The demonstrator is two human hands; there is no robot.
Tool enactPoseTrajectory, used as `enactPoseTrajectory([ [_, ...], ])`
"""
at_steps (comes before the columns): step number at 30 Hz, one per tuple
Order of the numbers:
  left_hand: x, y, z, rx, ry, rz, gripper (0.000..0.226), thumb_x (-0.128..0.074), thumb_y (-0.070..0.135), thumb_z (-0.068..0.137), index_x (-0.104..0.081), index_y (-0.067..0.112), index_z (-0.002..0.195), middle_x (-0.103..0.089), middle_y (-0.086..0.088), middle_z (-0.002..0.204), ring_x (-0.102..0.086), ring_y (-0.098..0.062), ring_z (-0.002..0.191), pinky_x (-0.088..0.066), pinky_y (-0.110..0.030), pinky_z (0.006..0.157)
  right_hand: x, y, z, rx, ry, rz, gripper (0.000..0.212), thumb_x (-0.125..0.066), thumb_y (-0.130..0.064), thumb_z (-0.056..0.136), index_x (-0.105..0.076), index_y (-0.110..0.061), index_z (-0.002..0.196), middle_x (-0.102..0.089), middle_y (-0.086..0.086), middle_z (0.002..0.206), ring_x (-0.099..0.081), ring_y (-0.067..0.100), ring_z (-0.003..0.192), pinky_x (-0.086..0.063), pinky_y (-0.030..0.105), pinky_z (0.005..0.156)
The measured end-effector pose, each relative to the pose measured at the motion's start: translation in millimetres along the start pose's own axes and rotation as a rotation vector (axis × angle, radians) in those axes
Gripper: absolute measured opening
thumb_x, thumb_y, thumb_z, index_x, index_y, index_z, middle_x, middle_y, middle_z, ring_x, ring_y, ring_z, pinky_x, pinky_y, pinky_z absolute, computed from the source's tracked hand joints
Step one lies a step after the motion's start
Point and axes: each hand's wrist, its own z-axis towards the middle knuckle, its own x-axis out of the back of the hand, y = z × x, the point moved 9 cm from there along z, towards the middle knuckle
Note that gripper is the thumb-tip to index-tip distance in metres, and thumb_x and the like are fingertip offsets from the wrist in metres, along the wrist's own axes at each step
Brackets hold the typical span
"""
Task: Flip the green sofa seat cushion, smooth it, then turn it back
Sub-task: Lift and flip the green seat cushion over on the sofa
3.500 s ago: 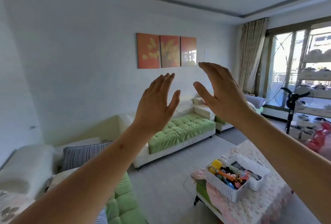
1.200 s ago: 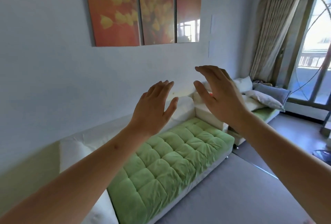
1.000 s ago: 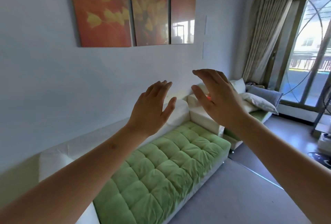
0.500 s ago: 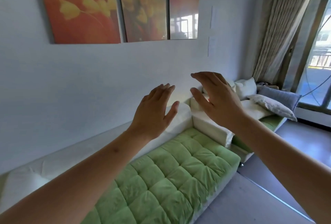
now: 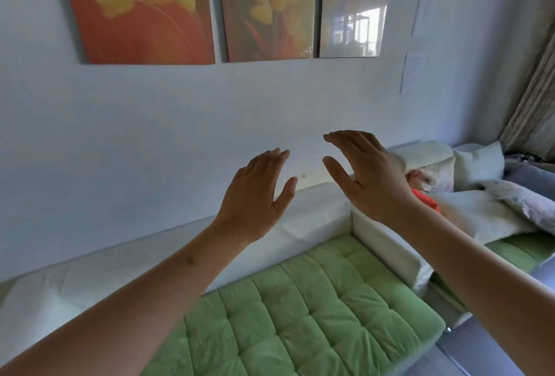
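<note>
Well below both raised hands (image 5: 255, 195) (image 5: 371, 177), green seat cushion (image 5: 300, 318)

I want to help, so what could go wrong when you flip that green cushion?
The cushion is long, so it might sag or slip from the left hand and right hand, both open and off it. Swung up high, it could bump the paintings above. It may catch on the armrest beside it.

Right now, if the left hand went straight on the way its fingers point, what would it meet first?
Probably the bare wall above the white backrest: the left hand is open, fingers aimed up and forward, clear of the green seat cushion. Depth is uncertain from one view.
</note>
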Motion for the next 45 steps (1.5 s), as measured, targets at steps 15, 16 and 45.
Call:
enactPoseTrajectory([
  [15,-131.9,-188.5,134.1,0.158,0.043,-0.041,0.066,-0.017,0.056,0.100,-0.030,0.019,0.152,-0.039,0.000,0.155,-0.036,-0.016,0.142,-0.036,-0.035,0.113,-200.2,70.7,172.5,0.114,-0.137,0.013,0.059,-0.028,-0.056,0.100,-0.050,-0.019,0.141,-0.054,-0.006,0.139,-0.044,0.015,0.132,-0.042,0.037,0.107],
  [16,-141.9,-204.7,140.5,0.167,0.036,-0.043,0.065,-0.018,0.055,0.100,-0.030,0.019,0.152,-0.040,0.000,0.154,-0.037,-0.016,0.142,-0.037,-0.035,0.113,-220.6,75.8,183.2,0.116,-0.152,0.028,0.060,-0.028,-0.057,0.100,-0.050,-0.020,0.141,-0.054,-0.006,0.139,-0.043,0.015,0.133,-0.041,0.037,0.107],
  [45,-396.6,-362.3,114.8,0.630,-0.272,0.105,0.058,-0.028,0.047,0.103,-0.036,0.014,0.150,-0.044,-0.005,0.150,-0.039,-0.020,0.138,-0.038,-0.039,0.110,-615.4,194.0,157.7,0.118,-0.766,0.470,0.057,-0.039,-0.053,0.099,-0.044,-0.020,0.146,-0.050,-0.003,0.142,-0.052,0.019,0.126,-0.045,0.038,0.103],
])
